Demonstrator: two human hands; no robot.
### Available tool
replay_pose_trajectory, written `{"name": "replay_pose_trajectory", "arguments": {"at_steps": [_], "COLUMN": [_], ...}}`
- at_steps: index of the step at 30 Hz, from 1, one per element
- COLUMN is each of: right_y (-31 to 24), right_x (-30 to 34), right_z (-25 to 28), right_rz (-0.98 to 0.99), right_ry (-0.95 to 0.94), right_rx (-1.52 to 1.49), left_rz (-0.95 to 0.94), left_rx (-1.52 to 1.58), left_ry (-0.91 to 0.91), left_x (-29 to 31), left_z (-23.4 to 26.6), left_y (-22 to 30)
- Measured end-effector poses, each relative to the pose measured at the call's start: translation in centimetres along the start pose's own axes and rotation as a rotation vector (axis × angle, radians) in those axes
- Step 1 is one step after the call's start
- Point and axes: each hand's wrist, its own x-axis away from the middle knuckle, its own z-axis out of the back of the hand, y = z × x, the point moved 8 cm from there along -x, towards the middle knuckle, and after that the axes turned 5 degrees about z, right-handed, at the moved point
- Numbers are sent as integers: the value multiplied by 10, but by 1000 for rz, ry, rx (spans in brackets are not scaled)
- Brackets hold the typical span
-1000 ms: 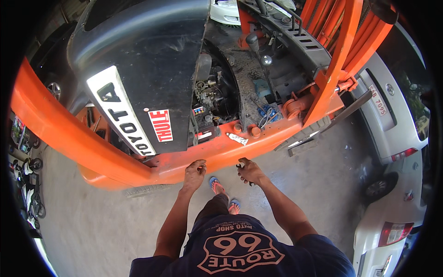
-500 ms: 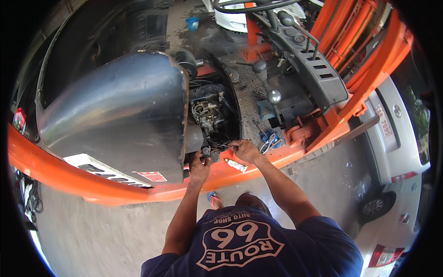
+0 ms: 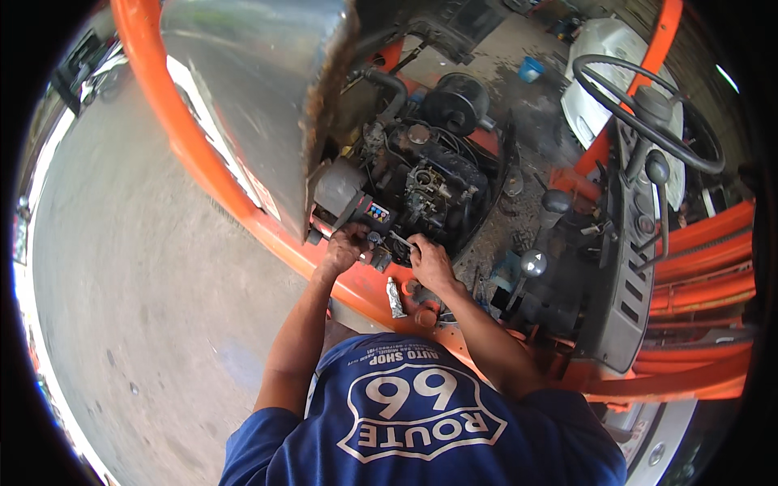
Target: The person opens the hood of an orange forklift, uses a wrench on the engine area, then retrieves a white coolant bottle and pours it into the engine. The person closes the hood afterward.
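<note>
An exposed engine (image 3: 438, 182) with a metal carburettor (image 3: 425, 188) sits in the orange forklift body. At its near edge, my left hand (image 3: 347, 247) has its fingers closed around a small dark round-topped part (image 3: 374, 238), beside a black battery (image 3: 378, 214) with coloured caps. My right hand (image 3: 431, 263) grips a slim silver wrench (image 3: 400, 240), its far end reaching toward that part. What the wrench tip touches is too small to tell. Just below the hands, a crumpled white-silver tube (image 3: 395, 297) lies on the orange edge next to an orange-brown round cap (image 3: 425, 316).
The raised dark hood (image 3: 251, 89) stands to the left. A black air cleaner (image 3: 456, 104) sits behind the engine. To the right are control levers (image 3: 533, 262), the steering wheel (image 3: 648, 113) and the dashboard (image 3: 632, 267). A blue bucket (image 3: 531, 70) stands on the floor beyond.
The view has swung, so the hood sits further left and more of the engine and battery shows. Both hands stay at the same spot by the engine's near edge.
</note>
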Motion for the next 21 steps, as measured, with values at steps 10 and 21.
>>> {"name": "replay_pose_trajectory", "arguments": {"at_steps": [10,21], "right_y": [-12,-6], "right_x": [14,30], "right_z": [-17,-37], "right_rz": [227,121], "right_ry": [-12,-16], "right_rx": [-88,-147], "left_rz": [-39,-146], "left_rx": [-79,-151], "left_ry": [127,71], "left_x": [13,-2], "left_z": [0,0], "left_y": [0,-12]}}
